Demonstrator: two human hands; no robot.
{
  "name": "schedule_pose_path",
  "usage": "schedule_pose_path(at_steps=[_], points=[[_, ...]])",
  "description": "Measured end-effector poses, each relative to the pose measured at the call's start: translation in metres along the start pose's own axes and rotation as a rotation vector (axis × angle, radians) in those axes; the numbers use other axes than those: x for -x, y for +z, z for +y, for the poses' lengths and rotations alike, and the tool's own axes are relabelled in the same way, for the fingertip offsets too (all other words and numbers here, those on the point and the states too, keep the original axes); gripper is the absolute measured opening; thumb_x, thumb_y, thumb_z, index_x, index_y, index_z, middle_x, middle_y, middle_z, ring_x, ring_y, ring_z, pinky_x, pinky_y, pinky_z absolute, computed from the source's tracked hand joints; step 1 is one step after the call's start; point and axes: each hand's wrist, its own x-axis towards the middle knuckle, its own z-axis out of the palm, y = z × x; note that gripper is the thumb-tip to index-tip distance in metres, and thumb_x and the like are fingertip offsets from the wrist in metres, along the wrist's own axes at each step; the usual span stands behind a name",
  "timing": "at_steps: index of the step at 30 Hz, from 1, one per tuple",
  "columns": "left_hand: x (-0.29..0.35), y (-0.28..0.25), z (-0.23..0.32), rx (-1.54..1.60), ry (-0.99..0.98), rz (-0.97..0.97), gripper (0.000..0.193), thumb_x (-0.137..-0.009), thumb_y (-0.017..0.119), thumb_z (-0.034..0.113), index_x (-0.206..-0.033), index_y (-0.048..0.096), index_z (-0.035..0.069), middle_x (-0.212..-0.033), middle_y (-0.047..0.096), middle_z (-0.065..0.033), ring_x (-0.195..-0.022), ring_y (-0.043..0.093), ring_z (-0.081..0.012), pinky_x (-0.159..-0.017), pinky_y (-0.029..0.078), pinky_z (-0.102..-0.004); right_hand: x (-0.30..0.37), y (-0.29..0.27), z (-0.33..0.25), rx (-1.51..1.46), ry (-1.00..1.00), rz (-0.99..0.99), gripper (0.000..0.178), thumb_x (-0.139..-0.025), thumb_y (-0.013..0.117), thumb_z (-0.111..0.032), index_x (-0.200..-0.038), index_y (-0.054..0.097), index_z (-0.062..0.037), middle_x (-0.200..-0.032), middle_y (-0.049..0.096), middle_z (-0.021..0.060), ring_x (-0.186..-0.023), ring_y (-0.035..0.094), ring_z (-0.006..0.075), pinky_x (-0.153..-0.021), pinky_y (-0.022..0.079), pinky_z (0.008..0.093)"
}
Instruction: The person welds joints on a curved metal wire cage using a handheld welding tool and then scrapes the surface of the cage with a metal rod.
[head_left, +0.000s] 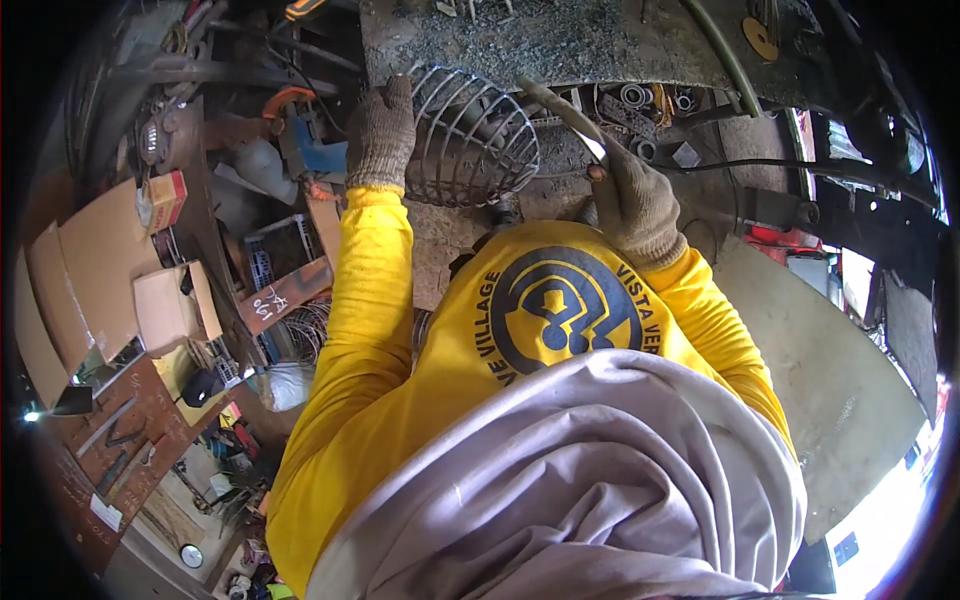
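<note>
My left hand (383,130), in a brown knit work glove, is closed around the left edge of a basket-shaped cage of metal bars (470,140). The cage sits tilted by the front edge of a metal worktable (600,40). My right hand (640,205), gloved the same way, is closed on a long, curved grey-brown tool (565,108) with a bright lower edge. Its tip points up and left, toward the cage's right side, apart from it. From behind that hand a black cable (770,163) runs right; whether it joins the tool is hidden.
Cardboard boxes (105,265) and a rusty board with hand tools (120,440) fill the left. An orange-and-blue tool (305,135) lies beyond my left forearm. Metal rings (635,95) sit under the table edge. A large pale sheet (810,370) stands at the right.
</note>
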Motion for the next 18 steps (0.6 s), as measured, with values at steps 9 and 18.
schedule_pose_path(at_steps=[9,18], points=[[-0.005,0.003,-0.001,-0.047,-0.012,-0.082,0.075,-0.099,0.034,0.063,-0.122,0.065,-0.001,-0.124,0.062,-0.0310,-0.120,0.056,-0.0478,-0.103,0.043,-0.0529,-0.003,0.024,0.015,0.109,0.062,-0.115,0.042,-0.095,0.061,-0.025,-0.134,0.056,-0.0081,-0.093,0.070,0.0203,-0.080,0.069,0.0407,-0.068,0.055,0.0478],[-0.003,0.006,0.008,-0.023,-0.032,-0.068,0.073,-0.099,0.037,0.063,-0.121,0.066,-0.001,-0.124,0.062,-0.0310,-0.119,0.056,-0.0481,-0.102,0.043,-0.0530,0.000,0.022,0.015,0.092,0.056,-0.061,0.040,-0.095,0.061,-0.018,-0.134,0.057,-0.0101,-0.087,0.069,0.0216,-0.078,0.069,0.0405,-0.065,0.053,0.0480]])
